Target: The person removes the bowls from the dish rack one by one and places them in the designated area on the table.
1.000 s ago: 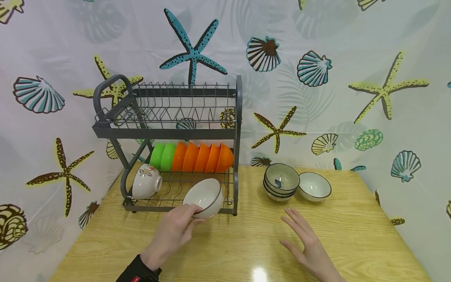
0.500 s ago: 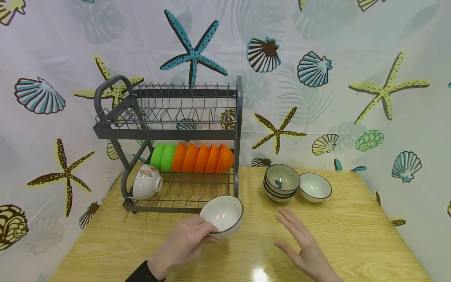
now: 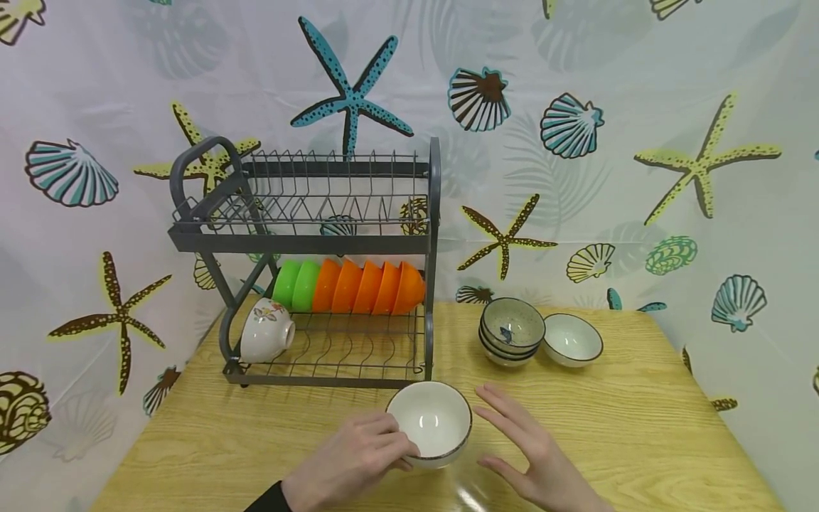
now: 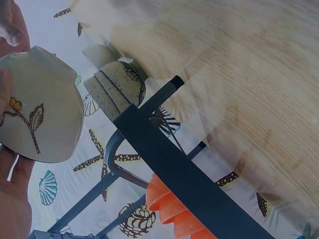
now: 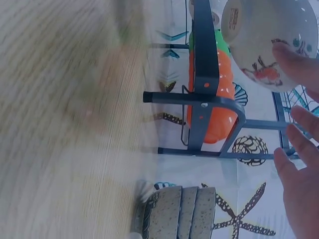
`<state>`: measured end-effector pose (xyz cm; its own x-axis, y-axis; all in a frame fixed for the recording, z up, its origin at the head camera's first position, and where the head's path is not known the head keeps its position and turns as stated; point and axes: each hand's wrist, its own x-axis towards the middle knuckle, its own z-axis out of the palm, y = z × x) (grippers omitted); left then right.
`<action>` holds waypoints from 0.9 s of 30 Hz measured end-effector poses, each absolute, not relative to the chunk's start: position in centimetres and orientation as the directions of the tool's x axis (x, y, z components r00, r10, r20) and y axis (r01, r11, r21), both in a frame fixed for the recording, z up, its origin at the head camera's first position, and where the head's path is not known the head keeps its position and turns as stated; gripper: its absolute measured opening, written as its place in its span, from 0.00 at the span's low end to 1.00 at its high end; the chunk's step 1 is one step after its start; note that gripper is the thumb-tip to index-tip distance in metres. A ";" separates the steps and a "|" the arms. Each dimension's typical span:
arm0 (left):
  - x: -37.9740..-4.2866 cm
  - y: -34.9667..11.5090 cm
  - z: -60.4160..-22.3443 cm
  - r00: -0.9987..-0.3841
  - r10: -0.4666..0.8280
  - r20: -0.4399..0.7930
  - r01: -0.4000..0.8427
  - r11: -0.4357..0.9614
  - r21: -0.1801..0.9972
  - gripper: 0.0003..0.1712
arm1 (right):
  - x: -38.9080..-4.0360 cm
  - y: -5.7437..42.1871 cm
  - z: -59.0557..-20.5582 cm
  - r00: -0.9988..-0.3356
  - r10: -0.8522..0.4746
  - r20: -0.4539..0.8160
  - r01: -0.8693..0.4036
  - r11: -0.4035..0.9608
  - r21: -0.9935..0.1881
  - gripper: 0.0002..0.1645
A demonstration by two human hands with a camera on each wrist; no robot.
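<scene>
On the left of the bench (image 3: 185, 441), your rack (image 3: 301, 243) has a floral bowl (image 3: 261, 334) tipped on its side, with green bowls (image 3: 296, 286) and orange bowls (image 3: 367, 288) lined up behind, lower tier. Middle: your left hand (image 3: 361, 455) has its grip pinched on the near-left rim of the white bowl (image 3: 438, 412), held above the bench, in front of the rack's right end. One-sided pinch on glossy glaze: likely to pivot or slip if you swing fast. Next, your right hand (image 3: 531, 455): grip released, fingers extended beside the rim, contact unclear. Knocking that side could twist it loose. Further right, speckled bowls (image 3: 510, 331) stacked beside a pale bowl (image 3: 572, 340); reaching carelessly could topple the stack.
</scene>
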<state>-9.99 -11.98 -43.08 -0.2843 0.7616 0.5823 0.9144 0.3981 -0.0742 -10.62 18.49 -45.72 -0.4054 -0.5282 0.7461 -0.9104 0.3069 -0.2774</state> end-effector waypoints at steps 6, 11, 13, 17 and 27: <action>-9.7 -11.6 -43.1 -0.272 0.786 0.556 0.928 0.367 -0.065 0.07 | -10.5 17.7 -45.6 -0.359 -0.572 0.737 -0.933 0.248 -0.262 0.32; -9.6 -11.3 -43.3 -0.267 0.795 0.544 0.932 0.356 -0.062 0.04 | -10.5 17.3 -45.7 -0.331 -0.610 0.720 -0.944 0.219 -0.248 0.29; -9.6 -11.3 -43.3 -0.251 0.802 0.542 0.933 0.349 -0.084 0.03 | -10.4 17.2 -45.7 -0.310 -0.615 0.725 -0.951 0.214 -0.225 0.27; -9.6 -11.3 -43.3 -0.236 0.812 0.534 0.931 0.346 -0.115 0.02 | -10.5 16.8 -45.6 -0.253 -0.621 0.742 -0.967 0.184 -0.175 0.21; -9.6 -11.3 -43.5 -0.233 0.837 0.495 0.927 0.345 -0.147 0.03 | -10.3 16.5 -45.6 -0.195 -0.682 0.705 -0.978 0.184 -0.093 0.09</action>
<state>-9.62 -11.26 -43.51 -0.2333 0.8372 0.4946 0.9270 0.3451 -0.1469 -10.28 16.54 -45.56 -0.1955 -0.6821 0.7046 -0.9785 0.1842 -0.0932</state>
